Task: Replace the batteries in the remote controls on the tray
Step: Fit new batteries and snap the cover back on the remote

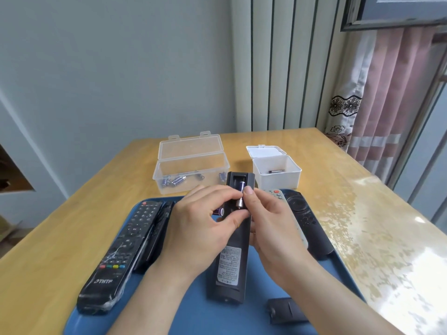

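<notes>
The dark remote is held back side up, over the middle of the blue tray. Its far end is tilted up and away, and its battery compartment is open. One bluish cell lies in the far part of the compartment. Just nearer, a battery with a silver end is pinched between the thumb and fingers of the left hand, right at the compartment. Whether it is fully seated cannot be told. A bit of purple shows under the left fingers; what it is cannot be told. The right hand grips the remote from its right side, fingers curled round the body and thumb tip resting at the compartment's edge. A loose black cover lies on the tray near the remote's near end. To the left on the tray lie a black buttoned remote in clear wrap and, touching it, a slim black remote. To the right lie a pale remote and a black rounded remote. Beyond the tray, on the wooden bench, an open clear box holds several loose batteries. An open white box beside it holds a dark cell.
</notes>
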The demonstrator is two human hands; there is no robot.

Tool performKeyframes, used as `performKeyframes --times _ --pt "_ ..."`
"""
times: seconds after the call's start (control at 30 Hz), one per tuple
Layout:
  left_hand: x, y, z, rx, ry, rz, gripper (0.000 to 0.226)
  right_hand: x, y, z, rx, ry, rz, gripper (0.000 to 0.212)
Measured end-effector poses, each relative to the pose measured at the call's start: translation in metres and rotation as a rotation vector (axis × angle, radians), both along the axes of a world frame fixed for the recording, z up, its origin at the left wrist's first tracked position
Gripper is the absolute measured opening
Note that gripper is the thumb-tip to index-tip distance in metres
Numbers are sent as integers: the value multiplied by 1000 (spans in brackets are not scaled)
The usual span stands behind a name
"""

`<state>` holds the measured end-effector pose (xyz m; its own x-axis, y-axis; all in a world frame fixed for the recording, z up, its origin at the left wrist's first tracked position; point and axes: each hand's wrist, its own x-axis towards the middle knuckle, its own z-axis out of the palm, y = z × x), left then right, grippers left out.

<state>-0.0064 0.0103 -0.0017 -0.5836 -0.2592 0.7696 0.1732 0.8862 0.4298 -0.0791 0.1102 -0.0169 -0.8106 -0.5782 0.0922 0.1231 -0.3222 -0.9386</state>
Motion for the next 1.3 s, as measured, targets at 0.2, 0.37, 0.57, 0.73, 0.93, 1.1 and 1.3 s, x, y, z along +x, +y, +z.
performKeyframes --times 0.2,0.37,0.57,0.73,0.93,1.1,1.3 --pt "1 -6 0 -112 90 50 14 1 0 1 -10 -7 8 33" --pt "-3 -4 -5 -130 -3 15 18 -2 0 -4 27 33 -25 33" --pt "-5 1 -1 192 -12 -1 27 2 -4 -9 51 82 -53 30" --pt "-5 -4 -2 189 -23 26 34 3 -4 -6 43 70 -68 27" --pt "-3 -11 -3 -148 15 24 29 4 -4 -4 17 79 -68 30" --pt "0 -15 -1 -133 1 0 30 5 -5 -4 12 62 -22 32" --pt "0 -13 4 52 -17 -13 35 7 -5 -6 32 66 20 32"
